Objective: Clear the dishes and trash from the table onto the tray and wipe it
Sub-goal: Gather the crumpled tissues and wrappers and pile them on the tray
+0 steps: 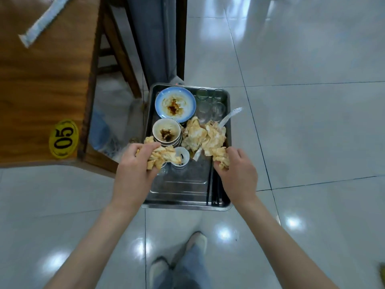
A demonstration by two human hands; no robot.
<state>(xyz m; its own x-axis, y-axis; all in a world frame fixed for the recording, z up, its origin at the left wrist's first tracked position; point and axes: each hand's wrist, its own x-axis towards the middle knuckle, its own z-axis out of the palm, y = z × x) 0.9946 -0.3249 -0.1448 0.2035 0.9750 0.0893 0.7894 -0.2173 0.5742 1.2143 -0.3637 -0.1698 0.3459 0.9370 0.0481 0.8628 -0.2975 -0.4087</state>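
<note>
A steel tray [183, 188] sits low beside the wooden table [41, 90]. On it are a blue-rimmed dirty plate [175, 105], stacked bowls [166, 132], a small sauce cup [183, 157], several glasses [210, 105], black chopsticks [214, 188] and a heap of crumpled napkins [204, 136]. My left hand [135, 170] grips a wad of stained napkins [162, 157] over the tray's left side. My right hand [237, 172] grips another crumpled napkin [221, 157] over the tray's right side.
A chopstick wrapper [43, 21] lies on the table's far part, and a yellow "05" tag [63, 138] is near its corner. A chair frame [116, 49] and a grey panel [154, 38] stand behind the tray. Glossy tiled floor surrounds everything; my feet [179, 265] are below.
</note>
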